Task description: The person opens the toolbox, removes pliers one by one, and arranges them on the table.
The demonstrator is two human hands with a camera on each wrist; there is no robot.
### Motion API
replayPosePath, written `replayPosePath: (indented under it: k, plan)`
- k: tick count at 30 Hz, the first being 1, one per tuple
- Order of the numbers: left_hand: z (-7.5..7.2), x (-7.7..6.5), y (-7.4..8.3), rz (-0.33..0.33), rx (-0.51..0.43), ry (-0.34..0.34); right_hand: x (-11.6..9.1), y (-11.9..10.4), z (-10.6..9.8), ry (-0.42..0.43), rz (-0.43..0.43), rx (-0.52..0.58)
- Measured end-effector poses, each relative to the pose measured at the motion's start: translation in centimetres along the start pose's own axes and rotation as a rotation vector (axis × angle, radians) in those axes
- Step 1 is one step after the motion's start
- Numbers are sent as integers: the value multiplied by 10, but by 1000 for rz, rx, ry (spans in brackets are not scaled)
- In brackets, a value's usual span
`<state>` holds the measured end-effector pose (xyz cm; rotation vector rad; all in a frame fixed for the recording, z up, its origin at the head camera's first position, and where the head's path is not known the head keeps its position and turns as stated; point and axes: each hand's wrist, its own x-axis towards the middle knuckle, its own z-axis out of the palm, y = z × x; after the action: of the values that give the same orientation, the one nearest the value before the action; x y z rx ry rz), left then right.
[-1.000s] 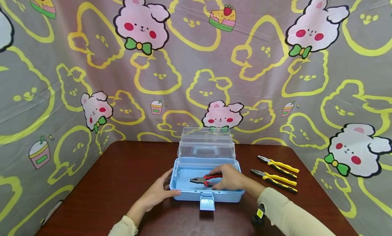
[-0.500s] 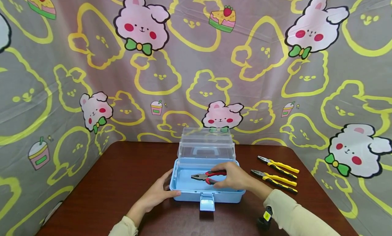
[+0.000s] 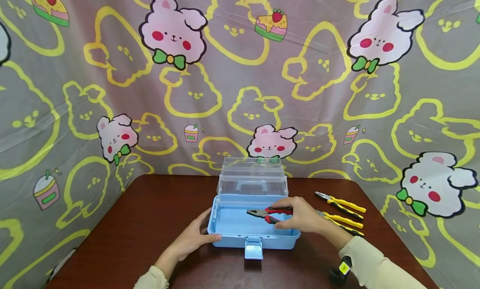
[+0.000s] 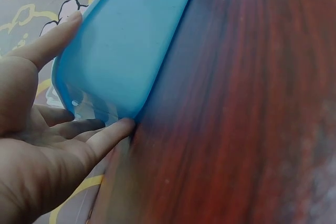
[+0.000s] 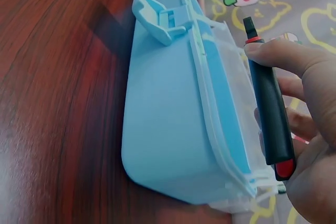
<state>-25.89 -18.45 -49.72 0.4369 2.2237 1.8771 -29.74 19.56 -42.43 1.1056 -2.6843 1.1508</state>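
Observation:
A light blue toolbox (image 3: 232, 241) stands on the table with its clear lid (image 3: 258, 183) raised at the back and its front latch (image 3: 253, 251) hanging down. My left hand (image 3: 189, 237) holds its left end, thumb on the front rim, the other fingers at the end wall (image 4: 113, 114). Over the right half of the box, my right hand (image 3: 304, 216) grips combination pliers (image 3: 258, 213) by their red and black handles. Their jaws point left and the handles are spread. The right wrist view shows one black handle (image 5: 270, 114) under the thumb, beside the front rim.
Two pliers with yellow and black handles lie on the table to the right: one farther back (image 3: 346, 203), the other (image 3: 343, 220) nearer and partly hidden by my right hand. A patterned cloth (image 3: 225, 93) hangs behind the dark red-brown table (image 3: 168, 197).
My right hand has moved right with the red and black pliers, from the box's middle toward its right end. My left hand has stayed at the box's left end.

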Motion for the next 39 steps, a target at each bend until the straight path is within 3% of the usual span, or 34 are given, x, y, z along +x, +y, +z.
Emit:
replayPosePath:
  k: [14, 31, 39]
  plan:
    - [0, 0, 1, 3, -8, -6, -43, 29, -25, 98, 34, -35]
    - [0, -1, 3, -6, -4, 0, -101, 52, -57, 183, 297, -37]
    - [1, -2, 4, -13, 5, 5, -129, 73, -53, 216, 354, -78]
